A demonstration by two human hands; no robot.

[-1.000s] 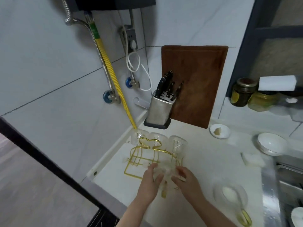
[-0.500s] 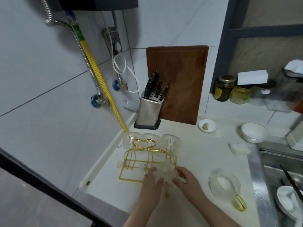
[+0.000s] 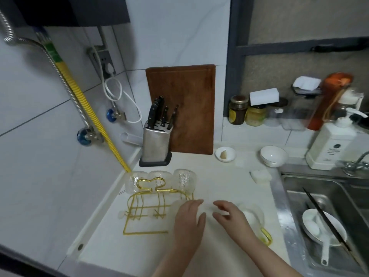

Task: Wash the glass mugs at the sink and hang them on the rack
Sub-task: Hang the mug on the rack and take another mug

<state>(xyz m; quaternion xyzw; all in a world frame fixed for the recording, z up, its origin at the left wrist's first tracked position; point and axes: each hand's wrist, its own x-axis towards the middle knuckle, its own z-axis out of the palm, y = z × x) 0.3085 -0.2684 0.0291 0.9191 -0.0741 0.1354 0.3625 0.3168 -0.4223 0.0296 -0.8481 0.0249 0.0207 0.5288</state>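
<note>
My left hand (image 3: 188, 220) hovers by the gold rack (image 3: 147, 206), fingers loosely spread and empty. My right hand (image 3: 232, 217) is open too, nearly on the gold-handled mug (image 3: 254, 215) lying on the worktop beside the sink (image 3: 339, 196). Three mugs (image 3: 159, 180) hang at the rack's back-edge side. Wet glass is slippery: a careless grab could knock this mug into the basin.

I see a glossy gold wire rack (image 3: 146, 211), clear textured glass mugs (image 3: 159, 179), a matt pale counter (image 3: 215, 182), a brushed steel sink (image 3: 319, 188), a brown wooden board (image 3: 191, 100) and smooth, faintly shiny wall tiles (image 3: 40, 148).
</note>
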